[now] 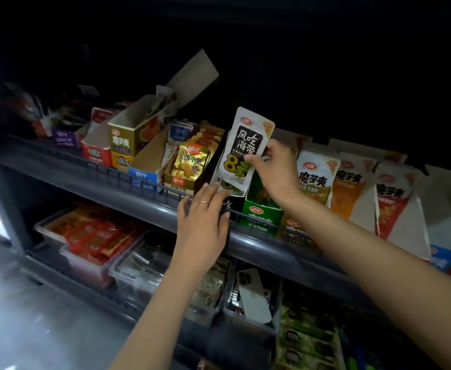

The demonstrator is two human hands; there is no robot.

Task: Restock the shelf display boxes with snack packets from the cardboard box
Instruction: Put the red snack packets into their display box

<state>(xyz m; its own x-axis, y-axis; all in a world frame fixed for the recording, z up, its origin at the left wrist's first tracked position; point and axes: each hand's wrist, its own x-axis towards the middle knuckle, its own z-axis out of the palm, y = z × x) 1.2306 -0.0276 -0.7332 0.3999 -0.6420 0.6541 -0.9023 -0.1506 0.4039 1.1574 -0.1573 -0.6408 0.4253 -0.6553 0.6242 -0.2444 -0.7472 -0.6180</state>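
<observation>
My right hand pinches a white and black snack packet by its right edge and holds it upright over a black display box on the upper shelf. More packets of the same kind stand in that box below it. My left hand, a ring on one finger, lies with straight fingers against the box front and the shelf rail, its fingertips touching the lowest packet. The cardboard box is out of view.
Other display boxes line the upper shelf: a green one, gold ones, white and orange ones to the right. The grey shelf rail runs in front. Clear bins of packets and a white phone sit on the lower shelf.
</observation>
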